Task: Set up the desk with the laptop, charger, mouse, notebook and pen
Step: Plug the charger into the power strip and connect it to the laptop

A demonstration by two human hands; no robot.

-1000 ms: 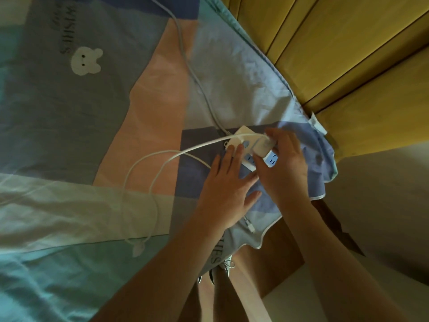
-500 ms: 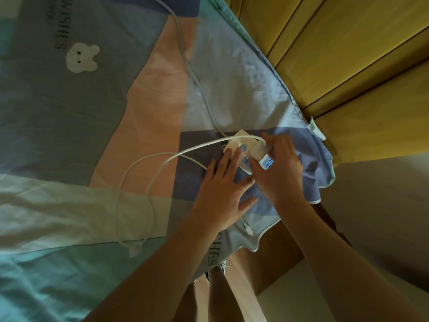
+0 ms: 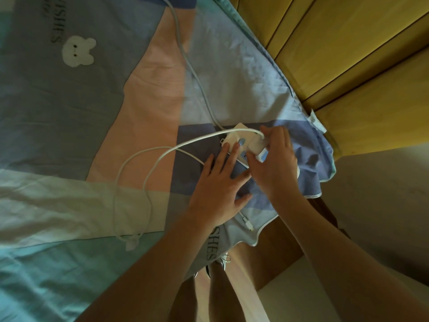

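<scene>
Head view showed the right hand (image 3: 275, 163) gripping the charger (image 3: 256, 147) at the power strip (image 3: 239, 140) on the bedspread (image 3: 69, 112), the left hand (image 3: 218, 187) flat, steadying it; laptop, mouse, notebook and pen were unseen, so setup looked barely begun.

White charger (image 3: 256, 145) brick at the power strip (image 3: 236, 138), its white cable (image 3: 148, 175) looping across the bedsheet

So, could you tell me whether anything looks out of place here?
Yes: the power strip lies on a patchwork bedsheet, not a desk. The right hand grips the charger at it, and the white cable sprawls in loose loops.
</scene>
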